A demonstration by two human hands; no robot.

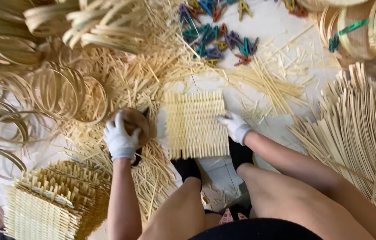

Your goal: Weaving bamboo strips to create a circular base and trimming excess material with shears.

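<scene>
A square woven bamboo mat point(195, 123) lies on the white floor in front of my feet in black socks. My right hand point(234, 126), in a white glove, presses on the mat's right edge. My left hand point(120, 140), also gloved, grips a round brown wooden block point(135, 122) that rests on a heap of bamboo offcuts left of the mat.
A stack of finished woven mats point(54, 200) sits at lower left. Coiled bamboo hoops point(59, 91) lie at left. Long bamboo strips point(365, 129) fan out at right. Coloured clothes pegs point(217, 38) are scattered at the top, and round bamboo frames point(363, 31) stand at upper right.
</scene>
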